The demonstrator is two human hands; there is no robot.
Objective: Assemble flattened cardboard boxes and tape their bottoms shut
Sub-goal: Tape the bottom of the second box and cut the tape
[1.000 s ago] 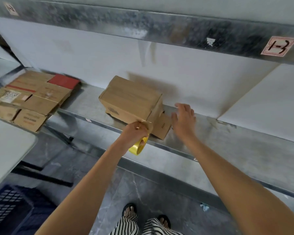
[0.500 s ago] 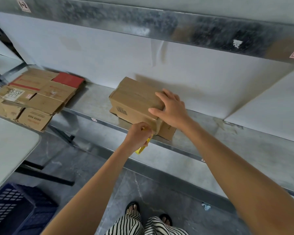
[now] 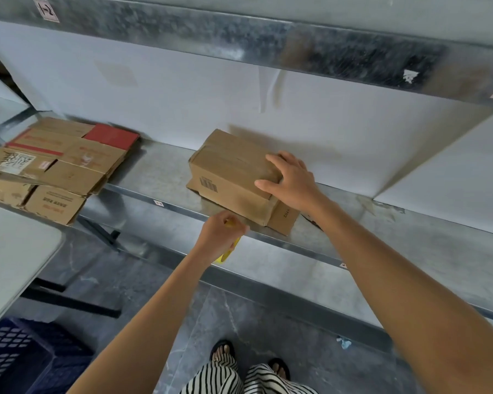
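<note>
An assembled brown cardboard box (image 3: 225, 172) lies on the metal shelf (image 3: 160, 177), with a loose flap (image 3: 283, 218) sticking out at its near right end. My right hand (image 3: 292, 180) rests on the box's top right corner, fingers spread and thumb along its front edge. Just in front of the box, at the shelf's edge, my left hand (image 3: 221, 233) grips a yellow tape roll (image 3: 227, 253), which is mostly hidden under the hand.
A stack of flattened cardboard boxes (image 3: 54, 163) lies at the shelf's left end. A grey table (image 3: 9, 257) stands at the left with a dark blue crate (image 3: 20, 362) beneath it. An upper shelf beam (image 3: 239, 32) runs overhead. My feet (image 3: 251, 362) stand on the grey floor.
My right hand moved from beside the box onto its top corner and stays there. My left hand with the tape roll drew slightly away from the box's front corner.
</note>
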